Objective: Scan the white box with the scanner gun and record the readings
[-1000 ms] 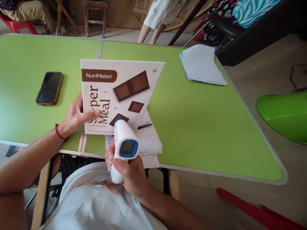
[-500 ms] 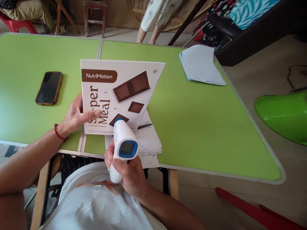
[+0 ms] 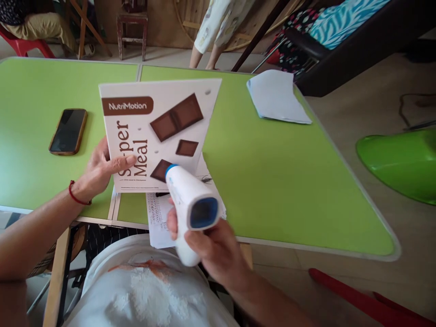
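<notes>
A white box printed "NutriMotion" (image 3: 172,156) is held up at a tilt over the table, its chocolate pictures facing me. My left hand (image 3: 98,168) grips its left edge, thumb across the front and the other fingers hidden behind. In my right hand (image 3: 211,243) is a white infrared thermometer (image 3: 184,190) with a blue-rimmed screen, fingers wrapped round its handle. The thermometer's nose points toward the box's lower front; whether they touch I cannot tell. Papers with handwriting (image 3: 161,225) lie under the box at the table's near edge.
The green table (image 3: 272,181) has a metal-edged seam on its left. A phone (image 3: 68,131) lies left of the box, folded white paper (image 3: 277,95) at the far right. A green chair (image 3: 402,163) stands to the right. People's legs (image 3: 211,41) show beyond the table.
My right hand has swung the thermometer rightward and turned its screen more to the right. The box, in my left hand, has shifted slightly left. The whole view has also moved a little.
</notes>
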Motion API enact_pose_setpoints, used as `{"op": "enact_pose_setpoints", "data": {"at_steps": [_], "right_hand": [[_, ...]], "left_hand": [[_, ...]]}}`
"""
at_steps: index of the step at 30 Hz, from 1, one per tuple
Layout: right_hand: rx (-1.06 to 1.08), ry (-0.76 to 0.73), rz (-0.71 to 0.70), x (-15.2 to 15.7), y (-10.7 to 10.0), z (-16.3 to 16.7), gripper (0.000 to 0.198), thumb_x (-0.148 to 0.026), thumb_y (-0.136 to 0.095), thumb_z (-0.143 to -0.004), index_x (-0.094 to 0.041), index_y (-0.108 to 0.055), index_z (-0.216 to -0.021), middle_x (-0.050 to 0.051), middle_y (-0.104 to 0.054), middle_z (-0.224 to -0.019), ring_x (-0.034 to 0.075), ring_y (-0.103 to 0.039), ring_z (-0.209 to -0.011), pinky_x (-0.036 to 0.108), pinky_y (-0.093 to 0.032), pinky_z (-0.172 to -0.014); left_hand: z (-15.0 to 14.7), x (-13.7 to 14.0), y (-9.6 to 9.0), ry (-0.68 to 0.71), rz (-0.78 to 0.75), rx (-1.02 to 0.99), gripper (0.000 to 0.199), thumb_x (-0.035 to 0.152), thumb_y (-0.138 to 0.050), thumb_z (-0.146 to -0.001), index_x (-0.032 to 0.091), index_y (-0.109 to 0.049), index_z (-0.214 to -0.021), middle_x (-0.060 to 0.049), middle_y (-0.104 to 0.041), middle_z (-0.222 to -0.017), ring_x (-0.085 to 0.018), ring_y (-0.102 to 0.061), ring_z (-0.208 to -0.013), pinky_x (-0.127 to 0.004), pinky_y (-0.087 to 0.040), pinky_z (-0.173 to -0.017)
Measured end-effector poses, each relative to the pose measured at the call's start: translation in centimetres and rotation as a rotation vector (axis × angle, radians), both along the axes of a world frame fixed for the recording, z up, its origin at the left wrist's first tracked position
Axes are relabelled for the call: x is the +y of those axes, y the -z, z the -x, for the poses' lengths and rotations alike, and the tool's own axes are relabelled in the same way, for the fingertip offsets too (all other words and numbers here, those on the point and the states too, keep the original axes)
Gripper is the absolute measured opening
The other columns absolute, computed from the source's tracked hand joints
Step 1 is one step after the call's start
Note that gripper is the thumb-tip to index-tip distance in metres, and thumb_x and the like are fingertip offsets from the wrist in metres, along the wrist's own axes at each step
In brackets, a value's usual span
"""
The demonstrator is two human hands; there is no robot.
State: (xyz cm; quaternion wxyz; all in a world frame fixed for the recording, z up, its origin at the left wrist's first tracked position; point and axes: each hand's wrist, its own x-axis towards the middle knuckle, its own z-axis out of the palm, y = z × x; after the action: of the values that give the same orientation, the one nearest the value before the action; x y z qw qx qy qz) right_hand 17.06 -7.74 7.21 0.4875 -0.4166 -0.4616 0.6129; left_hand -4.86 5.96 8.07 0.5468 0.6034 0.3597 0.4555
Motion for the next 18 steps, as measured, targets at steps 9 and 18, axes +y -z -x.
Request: {"op": "enact_pose_setpoints", "data": {"at_steps": [9, 18], "right_hand": [[-1.188, -0.042, -0.534, 10.5, -1.9, -11.4, 0.047, -0.034, -0.065, -0.084, -0.020, -0.065, -0.129, 0.014, -0.070, -0.119, 0.034, -0.067, -0.112, 0.052, -0.055, -0.098], [-1.276, -0.059, -0.455, 15.6, 3.4, -13.6, 0.053, -0.039, -0.069, -0.080, -0.026, -0.064, -0.131, 0.011, -0.072, -0.121, 0.035, -0.067, -0.113, 0.057, -0.053, -0.100]], "left_hand": [[-2.5, 6.8, -1.4, 0.025, -0.103, -0.218, 0.054, 0.035, -0.085, -0.067, 0.028, -0.058, -0.114, -0.003, -0.073, -0.118, -0.034, -0.067, -0.119, -0.051, -0.057, -0.100], [-4.0, 12.1, 3.2, 0.135, -0.076, -0.261, 0.067, 0.028, -0.088, -0.059, 0.027, -0.051, -0.114, -0.004, -0.072, -0.116, -0.035, -0.067, -0.116, -0.054, -0.055, -0.100]]}}
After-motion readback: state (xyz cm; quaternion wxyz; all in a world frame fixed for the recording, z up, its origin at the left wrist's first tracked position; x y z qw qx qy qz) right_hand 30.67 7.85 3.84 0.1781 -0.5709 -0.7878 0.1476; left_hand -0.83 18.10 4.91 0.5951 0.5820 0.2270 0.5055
